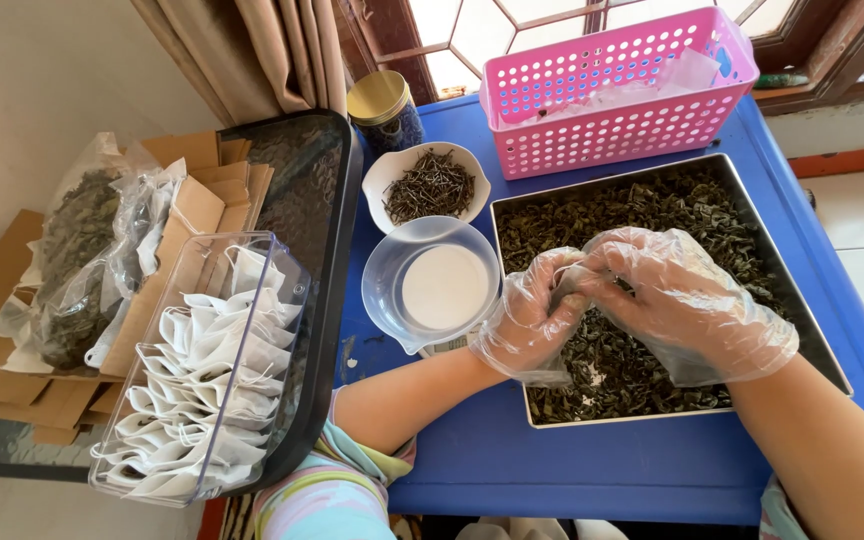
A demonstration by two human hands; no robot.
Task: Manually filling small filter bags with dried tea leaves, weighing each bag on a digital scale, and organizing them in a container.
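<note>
A small white tea bag [574, 283] sits pinched between both gloved hands above the metal tray [820, 345] of dark dried leaves [652, 205]. The left hand [532, 320] curls closed around the bag's lower part, while the right hand [687, 300] grips its top edge. Just left of the tray stand a clear measuring cup [432, 285] and a white bowl of twigs [427, 185] on the blue surface [482, 460]; a pink basket [617, 90] lies behind.
</note>
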